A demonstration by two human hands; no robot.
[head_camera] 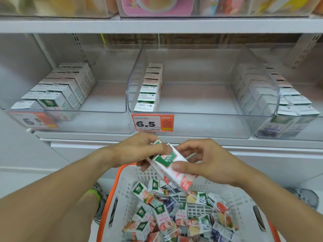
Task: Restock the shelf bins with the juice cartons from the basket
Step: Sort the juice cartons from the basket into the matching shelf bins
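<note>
Both hands hold one white juice carton (170,165) with a green label and pink fruit print, tilted above the basket. My left hand (138,151) grips its upper end, thumb on the front. My right hand (201,163) pinches its lower part, thumb on the front face. Below them a grey basket (122,186) with an orange rim holds several loose cartons (174,212) of mixed flavours. Straight ahead is a clear shelf bin (201,116) with one row of cartons (148,89) along its left wall.
A clear bin at the left (97,111) holds two rows of cartons. Another bin at the right (288,123) holds several cartons. An orange price tag (153,123) reads 6.5. An upper shelf (157,23) carries more bins. A shoe (97,194) shows beside the basket.
</note>
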